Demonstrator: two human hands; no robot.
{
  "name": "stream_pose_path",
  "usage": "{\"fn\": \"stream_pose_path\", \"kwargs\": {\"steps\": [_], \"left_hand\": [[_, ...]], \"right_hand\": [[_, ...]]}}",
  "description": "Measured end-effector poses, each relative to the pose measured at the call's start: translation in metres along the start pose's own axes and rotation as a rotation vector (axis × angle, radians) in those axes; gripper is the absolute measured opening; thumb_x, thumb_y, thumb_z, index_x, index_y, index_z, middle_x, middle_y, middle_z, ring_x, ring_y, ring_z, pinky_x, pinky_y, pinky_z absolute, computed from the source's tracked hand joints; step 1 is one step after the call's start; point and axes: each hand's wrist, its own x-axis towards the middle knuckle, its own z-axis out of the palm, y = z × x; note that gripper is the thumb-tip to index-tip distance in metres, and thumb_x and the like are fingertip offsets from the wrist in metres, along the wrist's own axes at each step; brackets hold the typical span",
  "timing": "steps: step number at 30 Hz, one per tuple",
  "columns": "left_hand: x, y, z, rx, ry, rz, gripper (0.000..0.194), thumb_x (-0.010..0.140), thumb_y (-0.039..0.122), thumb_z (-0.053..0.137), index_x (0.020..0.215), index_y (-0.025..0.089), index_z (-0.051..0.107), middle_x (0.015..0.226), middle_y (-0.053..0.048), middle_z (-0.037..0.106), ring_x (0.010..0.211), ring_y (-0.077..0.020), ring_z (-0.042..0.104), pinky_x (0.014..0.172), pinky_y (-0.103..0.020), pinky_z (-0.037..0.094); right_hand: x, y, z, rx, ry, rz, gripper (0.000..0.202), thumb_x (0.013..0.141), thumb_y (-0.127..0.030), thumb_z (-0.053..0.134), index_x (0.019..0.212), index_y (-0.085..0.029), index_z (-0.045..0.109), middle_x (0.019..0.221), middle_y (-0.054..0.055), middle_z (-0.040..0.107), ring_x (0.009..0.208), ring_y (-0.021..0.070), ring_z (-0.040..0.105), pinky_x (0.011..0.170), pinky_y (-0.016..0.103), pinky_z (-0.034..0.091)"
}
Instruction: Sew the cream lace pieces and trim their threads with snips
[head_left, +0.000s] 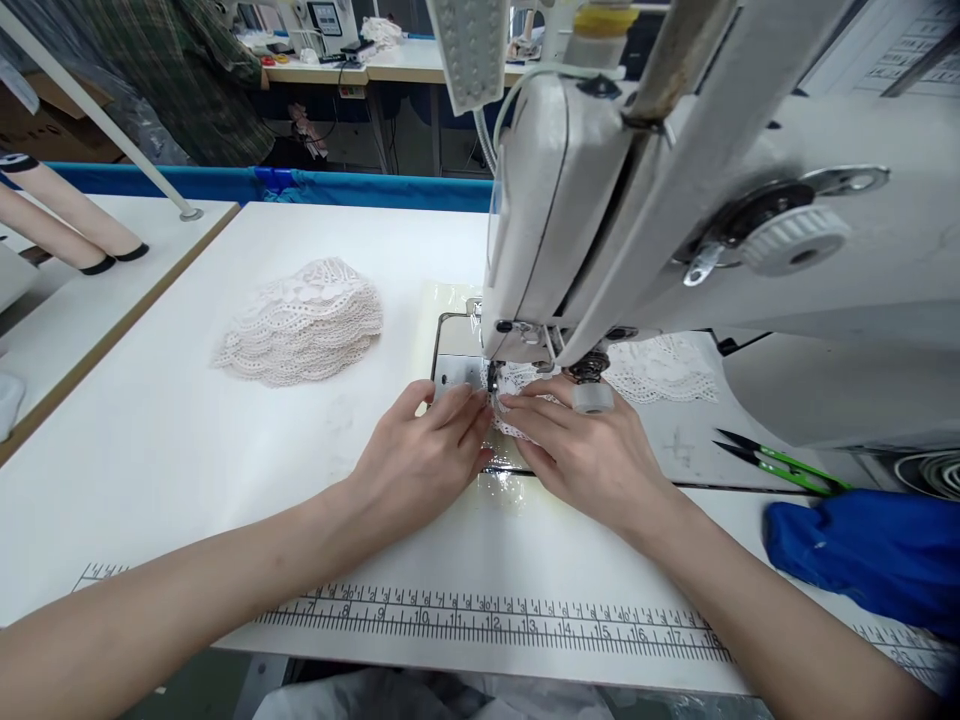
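A white sewing machine stands over the table, its presser foot down between my hands. Under and beside the foot lies a small piece of white lace. My left hand rests at the left of the foot, fingers close together, fingertips at the lace's left edge. My right hand lies on the lace from the right, its fingers stretched toward the foot. A stack of lace pieces sits on the table to the left. More lace lies right of the needle area, partly behind the machine.
Green-handled thread snips and a blue cloth lie at the right. A printed ruler runs along the table's front edge. Two pale rollers are at the far left. A person in a plaid garment is beyond the table.
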Motion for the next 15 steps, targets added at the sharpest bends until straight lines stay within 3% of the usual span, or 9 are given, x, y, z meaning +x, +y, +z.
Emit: {"fn": "stream_pose_path", "kwargs": {"steps": [5, 15], "left_hand": [[0.0005, -0.0020, 0.0018, 0.004, 0.019, -0.019, 0.026, 0.097, 0.025, 0.051, 0.106, 0.010, 0.070, 0.110, -0.009, 0.075, 0.105, -0.0211, 0.065, 0.079, -0.038, 0.043], [0.0000, -0.0047, 0.0001, -0.004, 0.008, -0.021, 0.024, 0.096, 0.026, 0.053, 0.104, 0.012, 0.071, 0.109, -0.008, 0.075, 0.107, -0.0218, 0.065, 0.081, -0.038, 0.043]], "right_hand": [[-0.0006, -0.0005, 0.0015, -0.071, -0.012, 0.003, 0.025, 0.090, -0.015, 0.053, 0.106, -0.016, 0.071, 0.079, 0.003, 0.076, 0.083, 0.0195, 0.067, 0.082, 0.035, 0.044], [-0.0003, -0.0034, -0.0044, -0.067, -0.049, -0.049, 0.029, 0.087, -0.012, 0.052, 0.107, -0.017, 0.072, 0.101, 0.002, 0.076, 0.087, 0.0207, 0.066, 0.089, 0.039, 0.043]]}}
